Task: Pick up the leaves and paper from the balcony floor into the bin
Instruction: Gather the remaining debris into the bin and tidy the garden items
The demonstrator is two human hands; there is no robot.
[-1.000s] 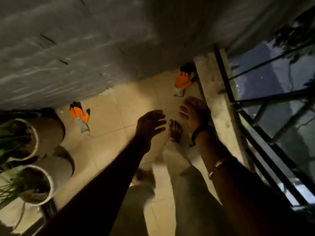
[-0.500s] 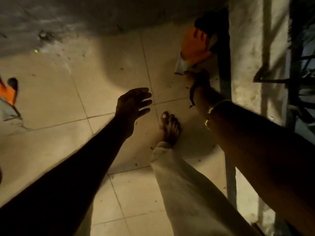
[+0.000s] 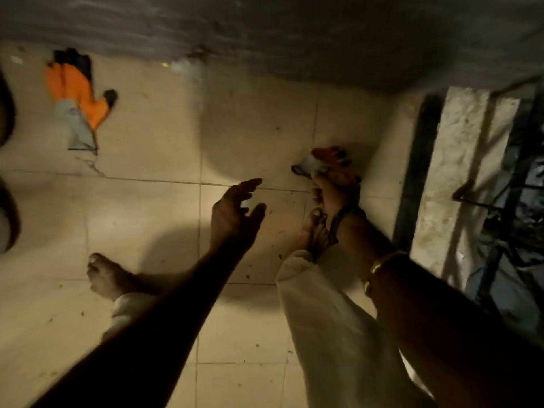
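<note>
**Occluded, cropped and unresolved regions: tiled balcony floor**

The crumpled orange and grey work glove [image 3: 325, 161] near the floor's right edge is partly covered by the fingers of the right hand [image 3: 335, 191] gripping it, so its full outline cannot be traced. The right wrist hides the outer toes of the bare right foot [image 3: 312, 234]. The left forearm [image 3: 176, 304] covers the heel of the bare left foot [image 3: 106, 278]. Dark curved objects [image 3: 6, 113] are cropped by the left picture edge, and their type cannot be told. The rough grey wall [image 3: 265, 30] along the floor's far edge is motion-blurred. Small dark specks [image 3: 248, 276] and a yellow fleck [image 3: 165, 65] at the wall's foot are too small to identify.
</note>
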